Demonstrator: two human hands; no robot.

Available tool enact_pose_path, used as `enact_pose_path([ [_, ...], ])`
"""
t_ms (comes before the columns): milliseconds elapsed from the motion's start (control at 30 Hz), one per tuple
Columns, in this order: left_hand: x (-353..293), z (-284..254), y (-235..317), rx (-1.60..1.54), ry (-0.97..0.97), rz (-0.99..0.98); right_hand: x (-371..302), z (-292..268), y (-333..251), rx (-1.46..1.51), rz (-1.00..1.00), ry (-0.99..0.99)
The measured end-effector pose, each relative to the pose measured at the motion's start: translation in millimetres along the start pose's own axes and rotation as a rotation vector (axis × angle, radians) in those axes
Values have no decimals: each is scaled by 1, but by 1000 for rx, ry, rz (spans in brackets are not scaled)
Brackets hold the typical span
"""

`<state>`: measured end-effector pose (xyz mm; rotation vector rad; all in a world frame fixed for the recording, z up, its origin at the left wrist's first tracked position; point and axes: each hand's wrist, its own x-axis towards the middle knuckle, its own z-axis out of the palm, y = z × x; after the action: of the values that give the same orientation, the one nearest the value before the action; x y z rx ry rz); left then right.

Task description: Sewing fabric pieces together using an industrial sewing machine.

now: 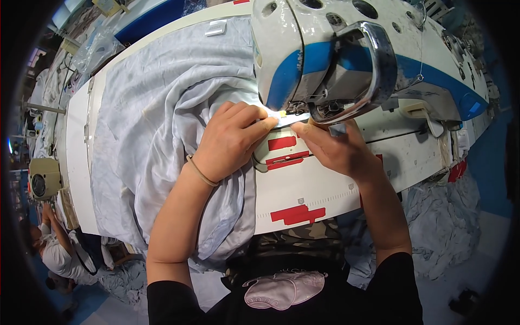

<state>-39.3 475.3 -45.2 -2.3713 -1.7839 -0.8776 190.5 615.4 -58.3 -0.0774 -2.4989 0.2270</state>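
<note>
A pale blue-grey cloth [157, 124] lies in folds over the left of a white sewing table. Its narrow edge runs under the needle area of a white and blue sewing machine [287, 59]. Just left of the needle area, my left hand [230, 138] presses that edge between thumb and fingers. My right hand [336, 149] is closed, with its thumb and forefinger at the strip's right end, below the machine's shiny metal loop [382, 65]. A small grey piece [338, 130] shows by the right fingers; its kind is unclear. The machine head hides part of the stitching spot.
Red tape patches [298, 214] and a printed ruler scale mark the white table [336, 189]. A white clip-like piece [215, 28] rests on the cloth's far edge. Plastic-wrapped cloth [441, 222] lies at the right below the table. Another person [62, 249] works at the far left.
</note>
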Motion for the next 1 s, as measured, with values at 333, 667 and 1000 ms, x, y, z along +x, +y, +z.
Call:
enact_pose_path([
  [333, 2, 4, -2, 18, 65, -5, 9, 21, -7, -280, 27, -65],
  [667, 7, 9, 9, 61, 117, 9, 19, 18, -6, -111, 41, -33],
  [1000, 11, 27, 9, 126, 193, 31, 16, 23, -11, -103, 70, 37],
])
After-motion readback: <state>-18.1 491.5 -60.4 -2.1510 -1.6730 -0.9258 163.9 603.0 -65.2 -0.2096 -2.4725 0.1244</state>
